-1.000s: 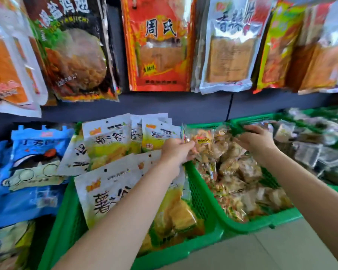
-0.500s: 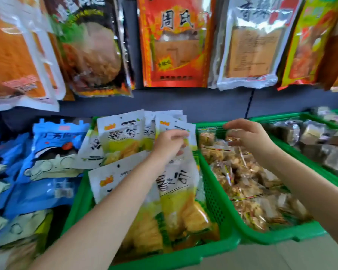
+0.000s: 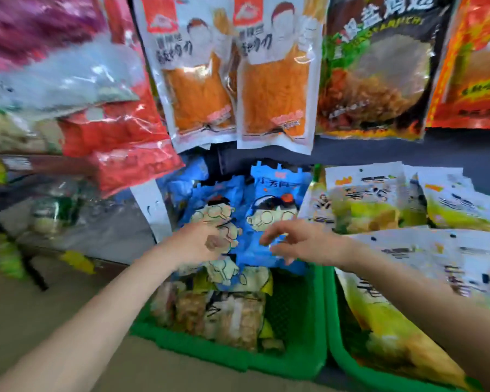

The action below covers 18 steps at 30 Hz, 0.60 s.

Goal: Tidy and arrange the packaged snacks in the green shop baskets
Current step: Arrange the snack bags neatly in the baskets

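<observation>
A green basket (image 3: 294, 343) in the middle holds several blue snack packets (image 3: 277, 199) printed with a cartoon pig. My left hand (image 3: 201, 244) lies over the left blue packets, its fingers curled on them. My right hand (image 3: 297, 239) hovers at the lower edge of the right blue packet with its fingers spread. Whether either hand grips a packet is blurred. A second green basket (image 3: 343, 360) to the right holds white and yellow snack packets (image 3: 379, 205), and my right forearm crosses over them.
Large snack bags hang on the dark wall above: two orange ones (image 3: 238, 80), a dark one (image 3: 379, 66) and a red one (image 3: 475, 60). Red and clear bags (image 3: 111, 131) crowd the upper left. The pale floor (image 3: 40, 306) lies left of the baskets.
The view has swung left from the clear-wrapped snacks basket to the blue packets. Both hands left the white and clear packets and moved over the blue ones.
</observation>
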Tool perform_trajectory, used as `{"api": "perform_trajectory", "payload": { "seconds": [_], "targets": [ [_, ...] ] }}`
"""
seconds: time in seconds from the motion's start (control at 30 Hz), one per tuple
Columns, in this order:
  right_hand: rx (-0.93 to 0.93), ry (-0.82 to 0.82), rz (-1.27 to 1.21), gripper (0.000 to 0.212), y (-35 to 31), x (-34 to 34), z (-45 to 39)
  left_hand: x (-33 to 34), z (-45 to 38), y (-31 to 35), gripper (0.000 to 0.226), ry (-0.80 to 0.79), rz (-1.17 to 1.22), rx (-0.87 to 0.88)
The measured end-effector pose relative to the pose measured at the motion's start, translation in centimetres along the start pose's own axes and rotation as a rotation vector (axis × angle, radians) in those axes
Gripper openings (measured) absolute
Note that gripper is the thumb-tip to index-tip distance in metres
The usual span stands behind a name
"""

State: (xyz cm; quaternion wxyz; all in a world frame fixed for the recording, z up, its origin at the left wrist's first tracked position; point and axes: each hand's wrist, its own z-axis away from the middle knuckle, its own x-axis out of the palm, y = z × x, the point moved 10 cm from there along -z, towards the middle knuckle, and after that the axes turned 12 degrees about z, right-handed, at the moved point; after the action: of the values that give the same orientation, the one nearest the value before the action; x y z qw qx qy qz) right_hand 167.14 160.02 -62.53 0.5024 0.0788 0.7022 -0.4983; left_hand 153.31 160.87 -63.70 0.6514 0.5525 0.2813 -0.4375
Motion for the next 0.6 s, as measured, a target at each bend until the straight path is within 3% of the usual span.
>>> {"api": "perform_trajectory", "payload": {
  "seconds": [0.1,0.17,0.27,0.43,0.5,0.6],
  "targets": [
    [-0.024,-0.343,0.491,0.044,-0.1,8.1,-2.2,1.4,1.9,-7.3,0.034,-0.141,-0.317,-0.222],
    [0.049,-0.412,0.670,0.049,0.8,11.0,-3.1,2.1,2.2,-9.4,0.035,-0.136,-0.396,-0.235],
    [0.136,-0.423,0.673,0.048,1.1,12.7,-4.0,3.9,1.7,-9.4,0.043,-0.182,-0.383,-0.140],
    [0.148,-0.358,0.591,0.054,0.9,13.0,-4.2,3.1,1.2,-6.9,0.017,-0.046,-0.289,0.012],
    [0.131,-0.323,0.554,0.047,0.6,11.8,-3.6,1.8,1.1,-6.2,0.015,-0.045,-0.212,0.034],
    [0.033,-0.186,0.424,0.015,-1.1,6.2,-2.7,-0.2,0.9,-4.3,0.020,-0.019,-0.111,0.096]
  ]
}}
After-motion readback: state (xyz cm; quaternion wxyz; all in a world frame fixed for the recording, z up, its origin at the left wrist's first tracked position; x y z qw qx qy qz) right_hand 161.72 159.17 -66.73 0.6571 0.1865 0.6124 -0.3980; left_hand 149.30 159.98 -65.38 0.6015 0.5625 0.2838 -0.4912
